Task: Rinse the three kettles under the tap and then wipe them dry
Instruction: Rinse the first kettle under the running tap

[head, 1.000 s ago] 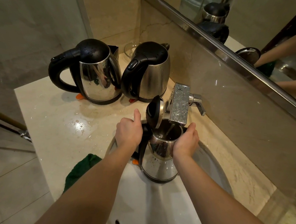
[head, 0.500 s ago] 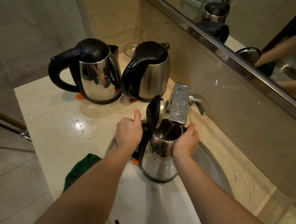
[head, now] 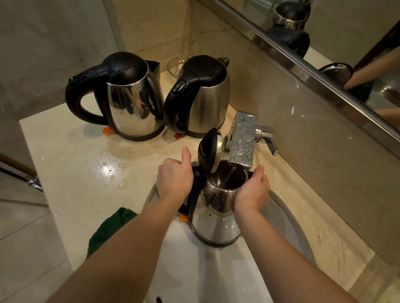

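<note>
Countertop of pale marble, wet in patches, ran from the glass panel at left to the wall under the mirror. White sink sat in it at near right.

Third kettle, steel with a black handle, was held upright over the basin. Its lid was flipped open and its mouth sat directly under the tap. A thin water stream fell into it; how full it was could not be told.

Left kettle and middle kettle stood at the back of the counter, lids closed, droplets on both. They were side by side; whether they touched could not be told. A glass bowl sat behind them in the corner.

Green cloth hung over the counter's front edge, just left of the sink. Bare counter lay between the standing kettles and the sink rim.

Left hand gripped the third kettle's handle, thumb pointing up. Right hand curled round its upper body on the opposite side, fingers at the rim.
</note>
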Demonstrator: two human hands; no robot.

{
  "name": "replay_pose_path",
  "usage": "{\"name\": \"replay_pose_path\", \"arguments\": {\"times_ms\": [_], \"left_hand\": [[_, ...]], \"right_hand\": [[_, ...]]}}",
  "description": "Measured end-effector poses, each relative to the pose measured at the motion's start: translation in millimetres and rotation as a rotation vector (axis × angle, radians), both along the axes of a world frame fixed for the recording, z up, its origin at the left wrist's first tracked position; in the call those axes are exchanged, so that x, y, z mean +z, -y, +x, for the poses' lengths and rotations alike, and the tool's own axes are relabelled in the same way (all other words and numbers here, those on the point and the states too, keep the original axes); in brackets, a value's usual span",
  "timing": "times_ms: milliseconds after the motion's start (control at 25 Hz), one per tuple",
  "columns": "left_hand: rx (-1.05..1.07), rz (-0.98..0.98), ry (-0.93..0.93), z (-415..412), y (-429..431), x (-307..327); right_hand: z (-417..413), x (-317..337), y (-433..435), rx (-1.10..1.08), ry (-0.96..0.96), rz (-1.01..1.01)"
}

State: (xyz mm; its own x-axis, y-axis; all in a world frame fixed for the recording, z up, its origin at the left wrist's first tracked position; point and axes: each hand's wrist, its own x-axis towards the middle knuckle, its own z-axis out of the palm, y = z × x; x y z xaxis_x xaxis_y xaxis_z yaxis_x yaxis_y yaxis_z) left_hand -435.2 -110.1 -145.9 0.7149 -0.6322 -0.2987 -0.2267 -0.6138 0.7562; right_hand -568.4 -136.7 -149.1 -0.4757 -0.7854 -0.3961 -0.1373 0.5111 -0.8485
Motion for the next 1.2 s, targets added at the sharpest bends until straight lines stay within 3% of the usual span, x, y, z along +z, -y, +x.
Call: {"name": "replay_pose_path", "arguments": {"times_ms": [1200], "left_hand": [[0.008, -0.005, 0.001, 1.5, -1.2, -0.8]], "right_hand": [[2.2, 1.8, -0.5, 0.008, -0.009, 0.008]]}}
